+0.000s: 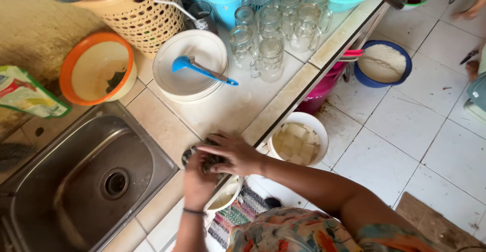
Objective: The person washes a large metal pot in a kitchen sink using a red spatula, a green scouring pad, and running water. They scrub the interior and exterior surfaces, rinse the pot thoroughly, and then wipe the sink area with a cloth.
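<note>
Both my hands meet over a small dark round object (188, 155) at the front edge of the tiled counter (230, 108). My left hand (197, 182), with a thin band at the wrist, cups it from below. My right hand (230, 153) lies over its top with the fingers spread across it. Most of the object is hidden by the hands, so I cannot tell what kind of thing it is. A small pale bowl (223, 199) shows just under my hands at the counter edge.
A steel sink (86, 181) lies to the left. Behind are stacked white plates (190, 67) with a blue ladle (200, 69), several glass mugs (271, 54), an orange-rimmed bowl (96, 70) and baskets. On the floor stand a white bucket (298, 140), a blue basin (382, 64) and a striped mat (240, 214).
</note>
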